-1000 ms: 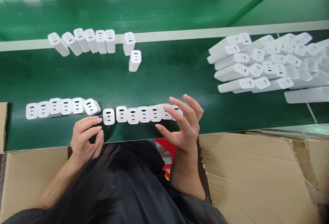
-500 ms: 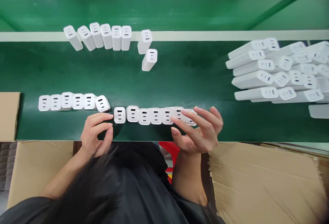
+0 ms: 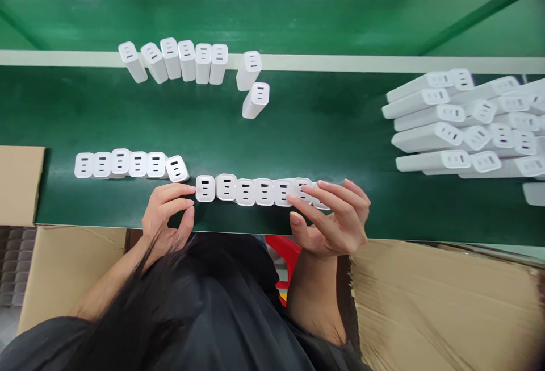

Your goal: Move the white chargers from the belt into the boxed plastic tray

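A row of white, rounded blocks with three port slots in their ends, like USB chargers (image 3: 264, 192), stands near the front edge of the table. My left hand (image 3: 168, 215) is open at the row's left end, its forefinger tip at the leftmost charger (image 3: 205, 188). My right hand (image 3: 334, 217) is open too, fingers spread over the row's right end and touching the tops there, partly hiding the last ones. A second group of the same chargers (image 3: 138, 164) stands just beyond my left hand, its rightmost one turned askew.
Several more chargers (image 3: 203, 64) stand along the far side, two of them (image 3: 256, 100) apart to the right. At the right lies a stacked pile of them (image 3: 430, 132). Cardboard (image 3: 19, 186) lies at the table's left end; cardboard boxes (image 3: 443, 303) flank my body below the green table (image 3: 323, 126).
The whole view has shifted slightly, so the things appear a little further right. Both hands keep about the same place and pose at the row's two ends.
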`<state>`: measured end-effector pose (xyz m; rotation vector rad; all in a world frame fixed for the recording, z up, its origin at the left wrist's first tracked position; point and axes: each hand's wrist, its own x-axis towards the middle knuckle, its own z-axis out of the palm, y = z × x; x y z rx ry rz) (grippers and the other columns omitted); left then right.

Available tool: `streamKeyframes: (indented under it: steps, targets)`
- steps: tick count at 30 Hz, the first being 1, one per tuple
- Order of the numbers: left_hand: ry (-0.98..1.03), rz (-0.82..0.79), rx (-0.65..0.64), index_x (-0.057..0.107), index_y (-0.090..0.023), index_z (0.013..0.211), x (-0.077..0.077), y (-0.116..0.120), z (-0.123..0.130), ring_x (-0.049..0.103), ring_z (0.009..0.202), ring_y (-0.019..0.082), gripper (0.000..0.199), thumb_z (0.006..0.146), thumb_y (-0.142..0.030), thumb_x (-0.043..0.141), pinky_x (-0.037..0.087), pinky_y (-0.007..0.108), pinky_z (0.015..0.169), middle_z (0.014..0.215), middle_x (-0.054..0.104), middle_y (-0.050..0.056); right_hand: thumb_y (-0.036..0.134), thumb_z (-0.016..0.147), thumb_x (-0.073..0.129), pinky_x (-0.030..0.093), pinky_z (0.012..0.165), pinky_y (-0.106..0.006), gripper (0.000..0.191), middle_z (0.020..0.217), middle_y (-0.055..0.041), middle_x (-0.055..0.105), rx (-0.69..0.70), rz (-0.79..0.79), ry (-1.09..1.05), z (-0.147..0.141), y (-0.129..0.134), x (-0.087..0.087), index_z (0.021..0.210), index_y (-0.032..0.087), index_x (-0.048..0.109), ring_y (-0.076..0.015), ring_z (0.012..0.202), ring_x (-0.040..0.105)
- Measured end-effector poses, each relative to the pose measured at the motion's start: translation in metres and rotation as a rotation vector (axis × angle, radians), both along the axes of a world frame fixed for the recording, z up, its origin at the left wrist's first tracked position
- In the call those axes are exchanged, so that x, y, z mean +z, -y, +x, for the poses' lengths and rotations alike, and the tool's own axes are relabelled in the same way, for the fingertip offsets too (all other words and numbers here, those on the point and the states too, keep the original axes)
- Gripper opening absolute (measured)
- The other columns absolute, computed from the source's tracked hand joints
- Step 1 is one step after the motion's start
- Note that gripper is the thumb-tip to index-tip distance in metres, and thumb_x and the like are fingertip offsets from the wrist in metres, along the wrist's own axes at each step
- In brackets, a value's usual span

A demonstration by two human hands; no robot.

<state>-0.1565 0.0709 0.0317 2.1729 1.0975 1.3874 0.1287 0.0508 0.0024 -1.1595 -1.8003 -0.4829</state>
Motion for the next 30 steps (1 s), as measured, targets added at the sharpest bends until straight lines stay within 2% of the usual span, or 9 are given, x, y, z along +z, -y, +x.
streamKeyframes:
  steps: [5,12,18,22,26,30]
  targets:
    - [-0.039,0.017,0.006,0.055,-0.018,0.104,0.000,-0.001,-0.001,0.064,0.103,0.019,0.031,0.080,-0.002,0.064,0.055,0.038,0.090,0.108,0.066,0.007,0.030,0.091,0.058,0.051,0.093,-0.046,0.015,0.091,-0.0057,0.070,0.012,-0.005,-0.014,-0.001,0.000,0.000,0.092,0.021,0.071,-0.0235,0.090,0.067]
    - [-0.228,0.169,-0.016,0.058,-0.018,0.105,0.001,-0.001,0.000,0.064,0.107,0.021,0.032,0.078,-0.002,0.066,0.055,0.037,0.091,0.105,0.069,0.007,0.029,0.091,0.058,0.050,0.095,-0.046,0.015,0.093,-0.0041,0.069,0.003,-0.025,-0.055,-0.005,0.001,0.003,0.091,0.021,0.071,-0.0224,0.091,0.067]
    - [-0.362,0.267,-0.013,0.067,-0.023,0.108,0.003,0.003,0.003,0.061,0.106,0.022,0.036,0.076,-0.006,0.072,0.053,0.040,0.094,0.102,0.068,0.006,0.028,0.090,0.059,0.049,0.096,-0.046,0.014,0.089,-0.0035,0.070,0.012,-0.011,-0.037,-0.003,0.001,0.002,0.093,0.022,0.071,-0.0223,0.088,0.067]
    - [-0.446,0.294,-0.021,0.070,-0.026,0.106,0.005,0.004,0.007,0.061,0.102,0.021,0.034,0.075,-0.014,0.077,0.050,0.040,0.096,0.101,0.067,0.005,0.028,0.088,0.059,0.048,0.095,-0.046,0.014,0.087,-0.0024,0.071,0.003,-0.008,-0.039,-0.003,0.000,0.003,0.093,0.024,0.072,-0.0221,0.085,0.067]
    - [-0.446,0.332,0.020,0.071,-0.027,0.106,0.006,0.002,0.015,0.060,0.097,0.020,0.030,0.077,-0.021,0.077,0.048,0.038,0.096,0.094,0.066,0.004,0.028,0.088,0.058,0.049,0.095,-0.045,0.016,0.086,-0.0017,0.071,-0.003,-0.009,-0.055,-0.005,0.001,0.004,0.094,0.025,0.073,-0.0216,0.085,0.067]
    - [-0.538,0.298,0.023,0.070,-0.027,0.116,0.009,-0.001,0.024,0.056,0.106,0.024,0.041,0.079,-0.042,0.079,0.043,0.041,0.101,0.105,0.067,0.006,0.027,0.089,0.058,0.049,0.095,-0.045,0.014,0.086,-0.0025,0.071,0.004,-0.006,-0.060,-0.005,0.002,0.005,0.092,0.022,0.071,-0.0214,0.085,0.067]
